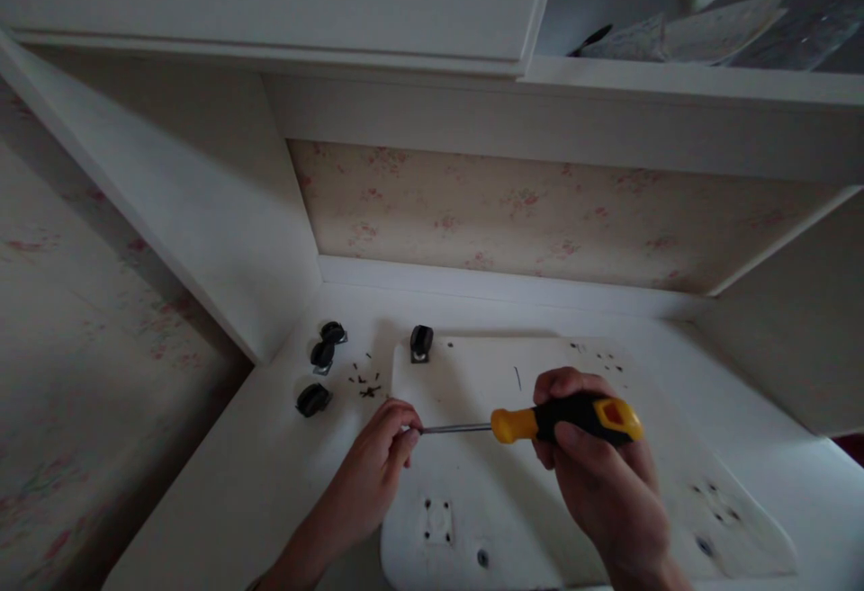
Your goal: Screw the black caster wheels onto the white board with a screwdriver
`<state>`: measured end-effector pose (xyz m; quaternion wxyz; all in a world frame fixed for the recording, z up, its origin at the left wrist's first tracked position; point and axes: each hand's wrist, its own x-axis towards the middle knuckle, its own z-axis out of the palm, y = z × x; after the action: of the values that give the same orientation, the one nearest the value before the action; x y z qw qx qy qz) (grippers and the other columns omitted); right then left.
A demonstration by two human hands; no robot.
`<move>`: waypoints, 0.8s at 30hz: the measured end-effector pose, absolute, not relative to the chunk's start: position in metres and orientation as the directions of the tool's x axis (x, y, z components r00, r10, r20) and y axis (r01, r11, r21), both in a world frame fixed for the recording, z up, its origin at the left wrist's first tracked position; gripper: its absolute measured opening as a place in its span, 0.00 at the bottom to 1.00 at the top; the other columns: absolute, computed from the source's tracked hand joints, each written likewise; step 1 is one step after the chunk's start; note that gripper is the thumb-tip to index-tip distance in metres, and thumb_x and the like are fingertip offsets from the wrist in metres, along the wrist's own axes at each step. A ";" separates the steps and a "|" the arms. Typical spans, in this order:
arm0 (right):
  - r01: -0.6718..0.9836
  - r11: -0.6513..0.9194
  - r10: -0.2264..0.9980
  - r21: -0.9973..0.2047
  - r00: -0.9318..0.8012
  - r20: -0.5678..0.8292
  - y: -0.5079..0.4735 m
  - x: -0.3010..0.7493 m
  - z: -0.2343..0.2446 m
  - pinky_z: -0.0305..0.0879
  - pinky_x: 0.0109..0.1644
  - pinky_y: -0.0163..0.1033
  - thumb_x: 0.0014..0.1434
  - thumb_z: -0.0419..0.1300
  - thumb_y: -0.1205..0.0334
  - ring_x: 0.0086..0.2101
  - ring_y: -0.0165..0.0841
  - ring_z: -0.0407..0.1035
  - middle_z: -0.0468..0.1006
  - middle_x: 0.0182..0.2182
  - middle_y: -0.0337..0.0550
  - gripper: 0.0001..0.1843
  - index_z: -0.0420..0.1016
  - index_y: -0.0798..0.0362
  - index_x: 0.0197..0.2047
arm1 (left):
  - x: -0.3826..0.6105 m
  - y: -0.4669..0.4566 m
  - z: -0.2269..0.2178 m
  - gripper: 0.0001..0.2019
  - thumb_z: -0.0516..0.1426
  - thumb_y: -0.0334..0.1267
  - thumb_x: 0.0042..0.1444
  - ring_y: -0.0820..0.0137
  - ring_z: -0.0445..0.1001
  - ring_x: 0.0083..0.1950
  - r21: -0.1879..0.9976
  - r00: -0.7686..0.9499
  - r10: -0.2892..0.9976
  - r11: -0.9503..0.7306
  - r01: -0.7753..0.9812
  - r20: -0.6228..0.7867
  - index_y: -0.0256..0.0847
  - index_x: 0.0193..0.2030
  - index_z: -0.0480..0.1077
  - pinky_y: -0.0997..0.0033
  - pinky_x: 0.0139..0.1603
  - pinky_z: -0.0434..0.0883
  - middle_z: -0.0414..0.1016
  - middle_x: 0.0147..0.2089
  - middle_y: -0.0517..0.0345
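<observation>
My right hand (pixel 598 474) is wrapped round the yellow and black handle of a screwdriver (pixel 573 417), held level with its shaft pointing left. At the shaft's tip, the thumb and fingers of my left hand (pixel 382 447) are pinched together; a small dark bit shows there, too small to name. Beneath both hands lies a white board (pixel 486 492) with rounded corners and groups of small holes. One black caster wheel (pixel 420 344) stands on the board's far left corner. Left of the board, small dark screws (pixel 368 390) are scattered on the white surface.
Three more casters lie at the left: one nearer caster (pixel 313 399) and a touching pair (pixel 328 345). A white cabinet (pixel 283 6) overhangs the work surface, with an open shelf (pixel 675 69) holding plastic-wrapped things. Side panels (pixel 202 195) and a flowered wall (pixel 486 204) enclose the space.
</observation>
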<state>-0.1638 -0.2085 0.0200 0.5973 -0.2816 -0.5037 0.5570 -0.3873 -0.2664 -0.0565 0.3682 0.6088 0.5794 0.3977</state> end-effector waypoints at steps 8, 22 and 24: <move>-0.331 0.289 0.927 -0.898 -0.138 0.349 -0.208 -0.163 0.024 0.62 0.24 0.30 0.48 0.64 0.65 0.28 0.29 0.64 0.73 0.32 0.40 0.11 0.79 0.45 0.37 | -0.390 -0.269 -0.060 0.10 0.44 0.39 0.70 0.70 0.65 0.36 0.895 0.036 0.999 -0.017 0.445 0.001 0.44 0.40 0.63 0.67 0.42 0.63 0.64 0.38 0.60; -0.206 0.387 0.759 -0.899 -0.483 0.437 -0.216 -0.135 0.006 0.69 0.39 0.36 0.60 0.61 0.51 0.35 0.33 0.67 0.73 0.34 0.40 0.11 0.73 0.42 0.45 | -0.405 -0.269 -0.055 0.08 0.45 0.36 0.70 0.71 0.66 0.38 0.873 0.179 0.984 -0.085 0.480 -0.002 0.45 0.42 0.63 0.68 0.44 0.63 0.65 0.41 0.60; -0.196 0.405 0.734 -0.893 -0.512 0.445 -0.221 -0.131 0.008 0.70 0.39 0.37 0.62 0.60 0.51 0.36 0.34 0.68 0.74 0.34 0.40 0.10 0.72 0.42 0.46 | -0.406 -0.269 -0.053 0.07 0.46 0.37 0.69 0.70 0.67 0.38 0.875 0.160 0.987 -0.057 0.481 -0.024 0.45 0.42 0.64 0.67 0.44 0.63 0.66 0.39 0.61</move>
<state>-0.1305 -0.2206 0.0079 0.4554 -0.1912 -0.7036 0.5109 -0.4061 -0.2685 -0.0531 0.3936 0.6521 0.5627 0.3212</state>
